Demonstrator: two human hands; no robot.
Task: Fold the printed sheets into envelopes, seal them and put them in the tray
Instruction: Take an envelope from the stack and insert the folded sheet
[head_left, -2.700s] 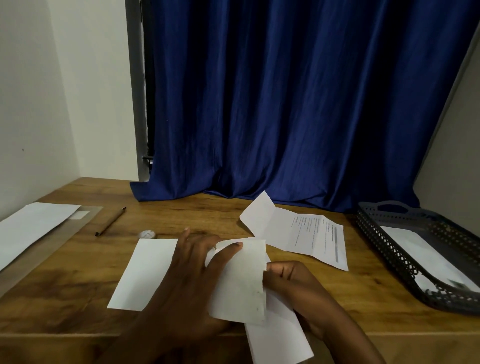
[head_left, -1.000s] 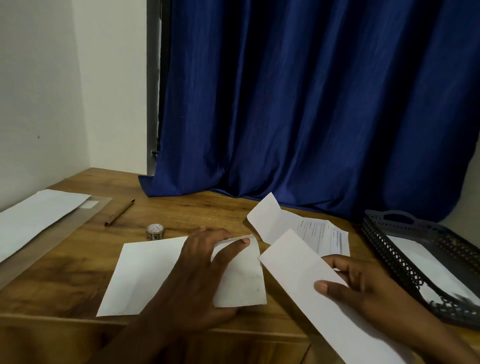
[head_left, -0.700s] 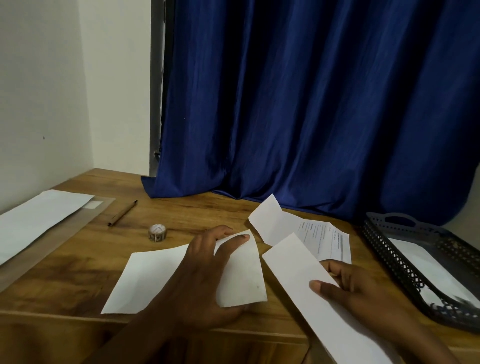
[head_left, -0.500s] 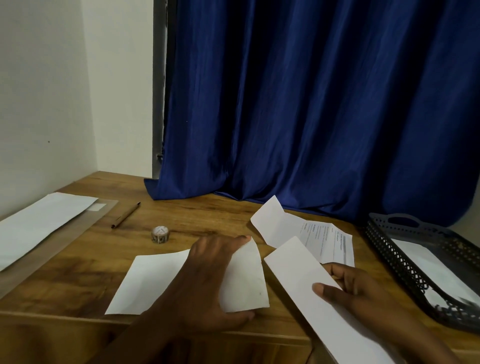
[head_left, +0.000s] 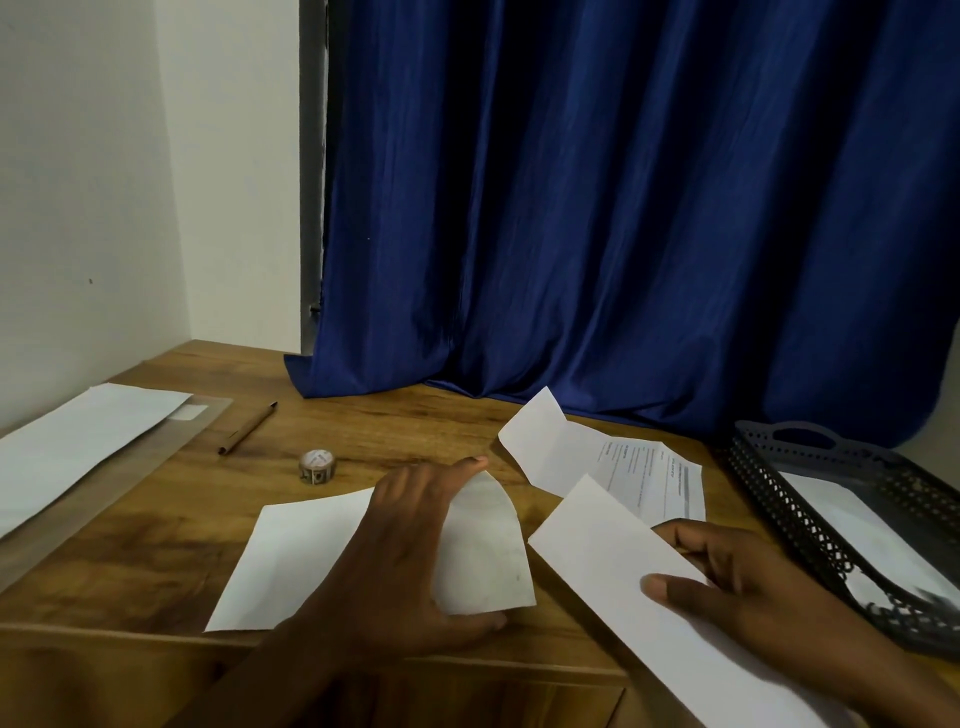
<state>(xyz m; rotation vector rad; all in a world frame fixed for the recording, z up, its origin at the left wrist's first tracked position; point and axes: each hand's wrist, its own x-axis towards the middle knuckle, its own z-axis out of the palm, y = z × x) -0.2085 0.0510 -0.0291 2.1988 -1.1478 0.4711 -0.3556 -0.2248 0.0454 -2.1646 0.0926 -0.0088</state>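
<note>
1. Now left hand (head_left: 410, 551) lies flat on the white paper envelope (head_left: 322, 561), lifting its flap.
2. Right hand (head_left: 769, 587) pinches the folded white sheet (head_left: 623, 566); slide in squarely.

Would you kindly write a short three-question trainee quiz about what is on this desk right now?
1. True or false: the right hand holds a folded sheet.
2. What lies between the pen and the left hand?
3. The tray holds: A) white paper, B) nothing, C) the pen.

Key: 1 true; 2 the roll of tape; 3 A.
</note>
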